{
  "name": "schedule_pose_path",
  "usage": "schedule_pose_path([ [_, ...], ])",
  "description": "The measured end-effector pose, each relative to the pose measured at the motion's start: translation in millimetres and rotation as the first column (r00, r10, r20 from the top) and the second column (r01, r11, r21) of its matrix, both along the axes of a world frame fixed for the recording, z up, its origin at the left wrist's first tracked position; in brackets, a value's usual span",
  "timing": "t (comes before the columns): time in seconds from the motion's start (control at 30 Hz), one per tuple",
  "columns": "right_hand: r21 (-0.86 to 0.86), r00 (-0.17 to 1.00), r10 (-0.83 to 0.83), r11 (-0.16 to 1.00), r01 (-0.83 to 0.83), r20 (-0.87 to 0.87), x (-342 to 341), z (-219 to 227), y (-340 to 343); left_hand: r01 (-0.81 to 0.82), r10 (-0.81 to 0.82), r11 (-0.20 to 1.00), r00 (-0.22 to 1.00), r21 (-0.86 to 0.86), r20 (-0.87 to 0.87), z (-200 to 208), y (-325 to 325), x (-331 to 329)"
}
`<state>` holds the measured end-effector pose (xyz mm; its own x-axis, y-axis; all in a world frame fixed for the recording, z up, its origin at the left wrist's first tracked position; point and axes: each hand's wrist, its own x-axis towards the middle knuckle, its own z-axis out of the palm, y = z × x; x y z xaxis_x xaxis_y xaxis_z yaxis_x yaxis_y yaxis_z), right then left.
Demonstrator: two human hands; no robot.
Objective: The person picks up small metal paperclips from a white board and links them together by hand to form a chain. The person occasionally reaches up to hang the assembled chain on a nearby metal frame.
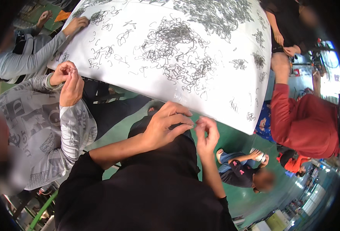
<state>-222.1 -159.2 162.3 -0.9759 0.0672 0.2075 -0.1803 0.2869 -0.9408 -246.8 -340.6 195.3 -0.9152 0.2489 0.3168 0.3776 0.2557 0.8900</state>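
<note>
My left hand [169,122] is held just off the near edge of the white-covered table [139,82], thumb and fingers closed in a pinch. Close beside its fingertips, my right hand [207,134] is also pinched, thumb against forefinger. Whatever lies between the fingers of either hand is too small or hidden to make out. Beyond my hands, a loose heap of thin, dark, curved hook-like pieces [189,69] spreads over the cover. A denser pile of dark pieces [216,15] lies farther back.
Smaller clusters of dark pieces [102,52] dot the left side. A person in a printed grey top [43,123] sits at my left with hands together; behind is a grey sleeve [31,57]. To the right are a red sleeve [289,115] and a person in black [289,23].
</note>
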Motion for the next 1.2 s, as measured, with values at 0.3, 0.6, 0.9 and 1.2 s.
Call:
schedule_pose_path([
  [0.3,0.569,0.918,0.392,0.77,-0.289,-0.065,-211,-80,-55,-0.113,0.109,0.992,0.992,0.051,0.062,-23,-1,2],
  [0.6,0.781,0.874,0.484,0.535,-0.322,0.029,-258,-108,-83,-0.183,0.182,0.981,0.983,0.071,0.021,-34,-3,10],
  [0.9,-0.531,0.642,0.449,0.844,-0.076,0.622,-232,-57,-26,-0.154,0.153,0.987,0.988,0.049,0.031,-30,-6,15],
  [1.2,-0.499,0.892,0.191,0.865,0.044,0.409,-62,28,0,-0.13,0.125,0.987,0.991,0.091,0.056,-32,3,11],
])
